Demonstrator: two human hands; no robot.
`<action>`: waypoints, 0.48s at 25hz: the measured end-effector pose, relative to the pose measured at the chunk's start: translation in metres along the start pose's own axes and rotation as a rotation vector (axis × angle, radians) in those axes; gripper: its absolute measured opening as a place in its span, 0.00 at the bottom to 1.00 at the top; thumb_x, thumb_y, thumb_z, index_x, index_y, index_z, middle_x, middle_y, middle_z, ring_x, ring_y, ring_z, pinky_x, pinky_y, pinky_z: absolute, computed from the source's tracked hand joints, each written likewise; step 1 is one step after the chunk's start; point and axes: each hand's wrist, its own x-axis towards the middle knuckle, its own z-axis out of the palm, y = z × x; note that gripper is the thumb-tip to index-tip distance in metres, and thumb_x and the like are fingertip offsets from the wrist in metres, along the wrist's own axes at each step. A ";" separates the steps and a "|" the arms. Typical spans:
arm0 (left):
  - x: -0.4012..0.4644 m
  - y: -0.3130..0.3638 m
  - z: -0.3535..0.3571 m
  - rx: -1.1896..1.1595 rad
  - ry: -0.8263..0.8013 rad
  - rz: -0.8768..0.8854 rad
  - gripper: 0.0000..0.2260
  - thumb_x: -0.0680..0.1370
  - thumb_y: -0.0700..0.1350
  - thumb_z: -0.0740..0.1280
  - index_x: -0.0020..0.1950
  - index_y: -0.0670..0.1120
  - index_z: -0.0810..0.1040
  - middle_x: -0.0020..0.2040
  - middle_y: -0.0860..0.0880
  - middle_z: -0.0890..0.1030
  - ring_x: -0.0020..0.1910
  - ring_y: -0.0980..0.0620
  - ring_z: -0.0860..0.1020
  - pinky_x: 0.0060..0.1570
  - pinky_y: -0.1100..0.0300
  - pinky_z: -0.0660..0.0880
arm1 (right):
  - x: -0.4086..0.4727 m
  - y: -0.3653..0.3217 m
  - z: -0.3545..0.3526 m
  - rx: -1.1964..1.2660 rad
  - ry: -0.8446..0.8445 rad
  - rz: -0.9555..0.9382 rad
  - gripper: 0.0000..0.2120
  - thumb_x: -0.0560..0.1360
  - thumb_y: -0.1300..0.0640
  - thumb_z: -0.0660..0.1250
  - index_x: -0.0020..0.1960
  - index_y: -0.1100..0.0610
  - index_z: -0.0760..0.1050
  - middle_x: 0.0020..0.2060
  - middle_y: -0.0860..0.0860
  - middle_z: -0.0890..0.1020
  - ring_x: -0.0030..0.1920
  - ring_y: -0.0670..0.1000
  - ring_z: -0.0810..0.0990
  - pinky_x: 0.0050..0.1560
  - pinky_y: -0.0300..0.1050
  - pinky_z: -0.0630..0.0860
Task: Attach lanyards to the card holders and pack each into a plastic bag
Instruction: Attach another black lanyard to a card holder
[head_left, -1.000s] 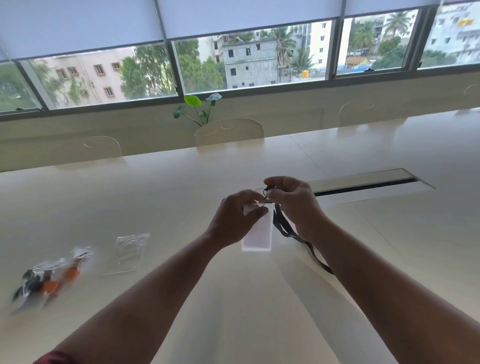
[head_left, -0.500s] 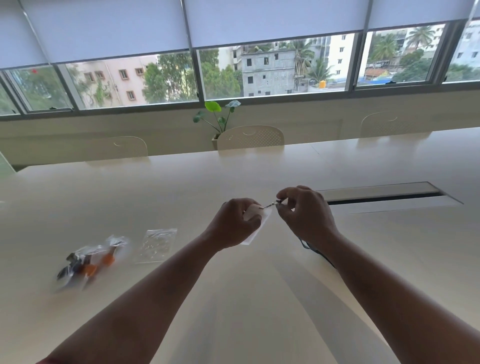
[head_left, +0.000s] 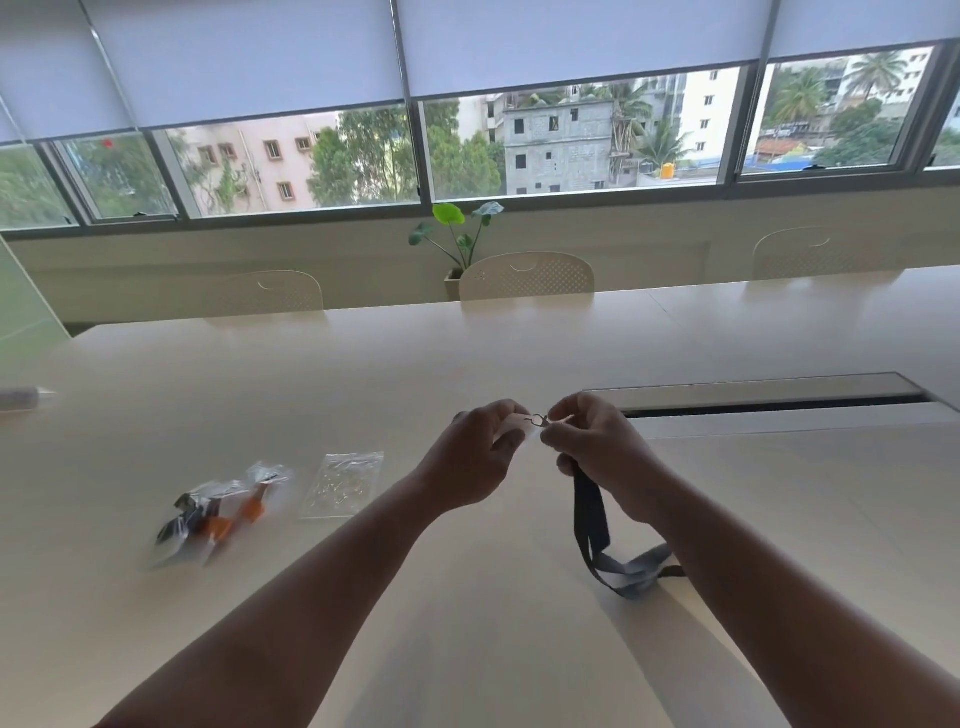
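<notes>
Here, a long pale cream table (head_left: 467, 364) is recorded, running wide under a band of windows with lowered white roller blinds (head_left: 249, 57); three perforated cream chairs (head_left: 525, 276) are tucked along its far edge, with a green potted plant (head_left: 457, 234) behind them. A grey recessed cable slot (head_left: 753, 397) is set into the top on the right. At left, bagged orange-and-black lanyards (head_left: 218, 514) lie just beside a flat clear plastic bag (head_left: 343, 486). Ample bare surface is left near the front edge and centre.

The left hand (head_left: 470, 462) is curled closed on a clear card holder (head_left: 511, 426), mostly hidden; its long axis cannot be told. The right hand (head_left: 597, 447) is pinched on the small metal clip (head_left: 537, 419) of a dark grey lanyard strap (head_left: 589, 514), the clip pointing left at the holder. The strap hangs downward, then folds onto the table.
</notes>
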 end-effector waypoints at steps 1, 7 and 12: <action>-0.001 -0.001 0.000 0.001 0.018 0.005 0.08 0.82 0.45 0.64 0.59 0.52 0.80 0.45 0.50 0.84 0.44 0.49 0.81 0.44 0.55 0.78 | 0.000 0.002 0.001 0.100 -0.011 0.049 0.14 0.71 0.52 0.74 0.51 0.57 0.76 0.35 0.51 0.78 0.31 0.48 0.77 0.41 0.51 0.82; -0.005 -0.005 0.008 -0.023 0.054 0.041 0.09 0.84 0.44 0.63 0.62 0.51 0.78 0.49 0.49 0.84 0.48 0.48 0.81 0.50 0.52 0.78 | -0.004 0.004 0.008 0.193 -0.110 0.115 0.07 0.77 0.55 0.72 0.41 0.53 0.81 0.32 0.51 0.74 0.29 0.48 0.72 0.31 0.44 0.75; -0.010 -0.006 0.014 -0.075 0.091 0.032 0.10 0.84 0.45 0.62 0.63 0.51 0.79 0.49 0.54 0.85 0.49 0.55 0.82 0.51 0.57 0.78 | -0.009 0.004 0.015 0.200 -0.089 0.006 0.10 0.80 0.57 0.68 0.40 0.52 0.80 0.36 0.52 0.83 0.34 0.49 0.80 0.37 0.44 0.78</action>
